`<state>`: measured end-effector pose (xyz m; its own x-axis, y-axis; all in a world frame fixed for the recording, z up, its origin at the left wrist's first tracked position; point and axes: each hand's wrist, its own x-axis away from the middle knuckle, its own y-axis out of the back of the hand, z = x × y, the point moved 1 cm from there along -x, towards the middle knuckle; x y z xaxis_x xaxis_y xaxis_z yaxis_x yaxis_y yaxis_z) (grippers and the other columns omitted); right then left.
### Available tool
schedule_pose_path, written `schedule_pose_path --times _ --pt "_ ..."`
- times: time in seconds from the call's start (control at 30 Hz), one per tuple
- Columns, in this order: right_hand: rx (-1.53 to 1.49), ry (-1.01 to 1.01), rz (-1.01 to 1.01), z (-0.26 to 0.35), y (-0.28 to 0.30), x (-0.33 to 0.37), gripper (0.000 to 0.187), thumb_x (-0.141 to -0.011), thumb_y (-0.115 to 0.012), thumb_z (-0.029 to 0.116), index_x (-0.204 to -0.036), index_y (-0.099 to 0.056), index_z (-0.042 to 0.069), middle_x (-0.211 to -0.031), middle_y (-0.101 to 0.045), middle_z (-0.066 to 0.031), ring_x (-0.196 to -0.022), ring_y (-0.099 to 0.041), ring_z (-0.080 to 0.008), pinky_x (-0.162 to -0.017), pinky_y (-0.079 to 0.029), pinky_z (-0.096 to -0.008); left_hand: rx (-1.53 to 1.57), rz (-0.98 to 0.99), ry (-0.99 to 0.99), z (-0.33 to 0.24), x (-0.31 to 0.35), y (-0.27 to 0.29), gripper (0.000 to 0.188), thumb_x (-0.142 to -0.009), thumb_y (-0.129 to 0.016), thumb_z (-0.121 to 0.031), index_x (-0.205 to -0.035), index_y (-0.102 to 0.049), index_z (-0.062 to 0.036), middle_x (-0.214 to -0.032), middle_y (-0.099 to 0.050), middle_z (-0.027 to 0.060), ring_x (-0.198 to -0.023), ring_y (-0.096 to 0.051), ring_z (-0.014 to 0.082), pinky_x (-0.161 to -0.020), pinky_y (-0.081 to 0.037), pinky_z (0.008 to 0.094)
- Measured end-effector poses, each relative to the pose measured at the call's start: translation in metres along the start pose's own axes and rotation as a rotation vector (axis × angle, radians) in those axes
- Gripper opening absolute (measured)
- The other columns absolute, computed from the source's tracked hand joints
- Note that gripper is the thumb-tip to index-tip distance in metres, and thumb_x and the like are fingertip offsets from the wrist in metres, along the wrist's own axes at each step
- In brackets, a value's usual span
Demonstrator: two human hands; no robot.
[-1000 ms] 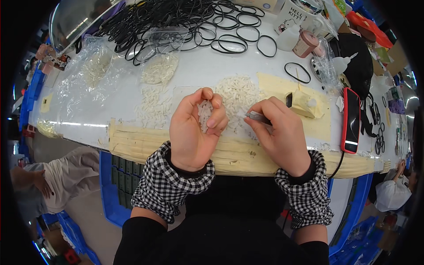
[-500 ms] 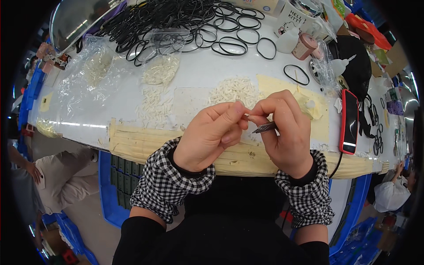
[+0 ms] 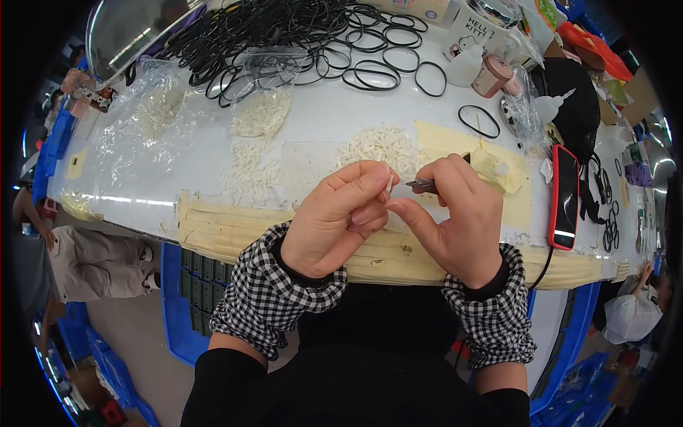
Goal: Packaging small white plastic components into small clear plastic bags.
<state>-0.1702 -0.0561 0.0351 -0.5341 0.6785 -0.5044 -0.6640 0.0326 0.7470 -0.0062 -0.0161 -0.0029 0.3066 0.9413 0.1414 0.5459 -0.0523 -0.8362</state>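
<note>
Tabletop (image 3: 427, 117) white, edge (image 3: 242, 229) taped yellow, under hands (image 3: 331, 217); blue crate (image 3: 175, 313) below.

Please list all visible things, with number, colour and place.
Table: one, white, centre
White pieces: many, white, loose heaps mid-table
Clear bags: at least two, transparent, left half of table
Black loops: many, black, mostly far side
Phone: one, red-edged, right
Jar: one, pink, upper right
Bottles: at least two, white, upper right
Tape: several strips, pale yellow, near table edge
Crates: several, blue, floor
Other people: at least two, pale clothes, rims
Metal tool: one, grey, right hand
Left hand: one, bare, centre, pinching one white piece
Sleeves: two, black-and-white checked, forearms
</note>
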Motion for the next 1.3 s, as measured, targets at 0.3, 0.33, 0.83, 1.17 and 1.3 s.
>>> schedule_pose_path --times 0.3,0.33,0.83,1.17,1.3 --pt "0.096 -0.044 0.013 -0.0013 -0.0084 0.0041 0.034 -0.083 -0.067 0.037 -0.074 -0.052 0.009 -0.064 -0.049 -0.0036 -0.051 -0.052 -0.0216 -0.044 -0.039 -0.0321 -0.017 -0.035 -0.006 0.0019 -0.0013 -0.0008 0.015 -0.097 -0.054 -0.017 -0.097 -0.059 -0.0027 -0.072 -0.048 -0.0050 -0.057 -0.033 0.0027 -0.053 -0.029 0.0178" --pt "0.097 -0.043 0.011 -0.0015 -0.0091 0.0040 0.034 -0.083 -0.067 0.038 -0.074 -0.052 0.009 -0.064 -0.048 -0.0038 -0.051 -0.052 -0.0218 -0.044 -0.039 -0.0322 -0.021 -0.030 -0.014 0.0020 -0.0009 0.0000 0.015 -0.097 -0.054 -0.017 -0.097 -0.059 -0.0028 -0.072 -0.048 -0.0052 -0.057 -0.033 0.0028 -0.053 -0.029 0.0179" --pt "-0.026 -0.073 0.104 -0.0040 -0.0063 0.0043 0.033 -0.085 -0.066 0.035 -0.075 -0.051 0.008 -0.061 -0.050 -0.0048 -0.051 -0.052 -0.0233 -0.045 -0.040 -0.0334 -0.113 -0.032 -0.039 0.0017 0.0003 -0.0008 0.013 -0.096 -0.055 -0.015 -0.097 -0.059 -0.0028 -0.072 -0.047 -0.0060 -0.059 -0.032 0.0033 -0.054 -0.028 0.0190" --pt "-0.068 -0.083 0.106 -0.0039 -0.0059 0.0042 0.032 -0.085 -0.066 0.034 -0.074 -0.053 0.007 -0.061 -0.050 -0.0047 -0.051 -0.052 -0.0232 -0.045 -0.039 -0.0338 -0.153 -0.029 -0.031 0.0008 0.0010 -0.0007 0.013 -0.096 -0.054 -0.017 -0.094 -0.056 -0.0041 -0.080 -0.052 -0.0025 -0.058 -0.032 0.0018 -0.054 -0.028 0.0176" --pt "-0.026 -0.070 0.146 -0.0046 -0.0032 0.0051 0.032 -0.085 -0.066 0.034 -0.075 -0.053 0.007 -0.061 -0.050 -0.0051 -0.051 -0.052 -0.0235 -0.046 -0.039 -0.0338 -0.160 -0.041 -0.030 -0.0004 0.0008 -0.0030 0.013 -0.095 -0.056 -0.016 -0.097 -0.058 -0.0028 -0.075 -0.050 -0.0049 -0.059 -0.032 0.0026 -0.054 -0.028 0.0184"
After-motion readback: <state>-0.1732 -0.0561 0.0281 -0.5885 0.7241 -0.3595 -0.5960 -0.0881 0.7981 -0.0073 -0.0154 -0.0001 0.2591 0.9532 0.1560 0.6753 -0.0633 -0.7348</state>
